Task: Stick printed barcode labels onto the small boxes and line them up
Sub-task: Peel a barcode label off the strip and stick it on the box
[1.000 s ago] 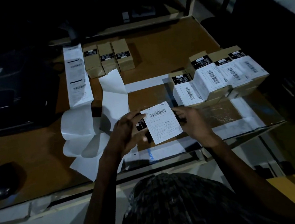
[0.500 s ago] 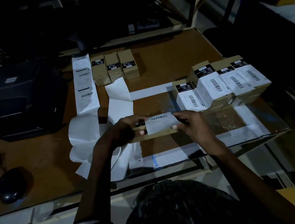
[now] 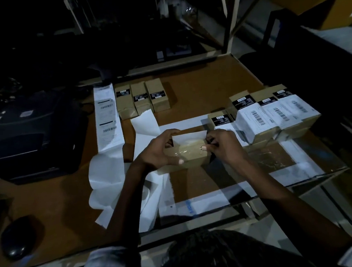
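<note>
I hold a small brown box (image 3: 191, 156) between both hands at the table's middle, its plain taped side facing me. A white label (image 3: 189, 137) wraps over its top far edge. My left hand (image 3: 158, 153) grips the box's left end and my right hand (image 3: 224, 147) pinches its right end. Three unlabelled brown boxes (image 3: 142, 99) stand in a row at the back. To the right, several boxes with white barcode labels (image 3: 275, 114) are lined up. A strip of printed labels (image 3: 107, 118) lies left of the back row.
A dark label printer (image 3: 28, 135) stands at the left. Empty white backing paper (image 3: 111, 177) trails over the table towards me. A black mouse (image 3: 17, 237) lies at the near left. Shelf posts (image 3: 231, 15) rise behind the table; its right edge (image 3: 315, 176) is near the labelled boxes.
The box has been tipped in my hands: the label's printed face, seen from above earlier, now sits folded over the far top edge and the plain side faces me.
</note>
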A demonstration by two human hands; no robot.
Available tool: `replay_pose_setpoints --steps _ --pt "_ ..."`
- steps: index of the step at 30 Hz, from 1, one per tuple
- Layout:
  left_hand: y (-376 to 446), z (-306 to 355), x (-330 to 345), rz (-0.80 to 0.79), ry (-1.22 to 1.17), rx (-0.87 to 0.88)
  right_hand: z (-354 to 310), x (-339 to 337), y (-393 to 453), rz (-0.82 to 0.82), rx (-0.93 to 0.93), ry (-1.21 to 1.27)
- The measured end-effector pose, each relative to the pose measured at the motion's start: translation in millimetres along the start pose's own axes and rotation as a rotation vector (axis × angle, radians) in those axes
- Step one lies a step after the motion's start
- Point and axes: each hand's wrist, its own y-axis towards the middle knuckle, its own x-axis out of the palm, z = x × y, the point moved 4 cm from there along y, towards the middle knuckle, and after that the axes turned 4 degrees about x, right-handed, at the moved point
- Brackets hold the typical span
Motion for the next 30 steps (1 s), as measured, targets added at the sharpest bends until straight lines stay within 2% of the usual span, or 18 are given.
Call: replay_pose_setpoints --steps 6,11,14,17,22,30 --pt "10 1 1 -0.008 0.008 0.012 -8 -10 9 -0.076 0.058 0.077" --pt "20 8 -3 -0.075 0.059 0.016 -28 -30 23 -0.141 -0.002 0.145" --pt "28 9 -5 -0.118 0.114 0.03 -39 -30 31 -0.275 -0.016 -0.026" --pt "32 11 -8 -0.127 0.17 0.027 -48 -25 37 -0.339 -0.04 -0.263" --pt "30 21 -10 -0.098 0.213 0.05 -60 -21 40 -0.434 -0.067 -0.397" --pt "32 25 -7 -0.115 0.359 0.115 -62 -6 40 -0.417 -0.143 -0.53"
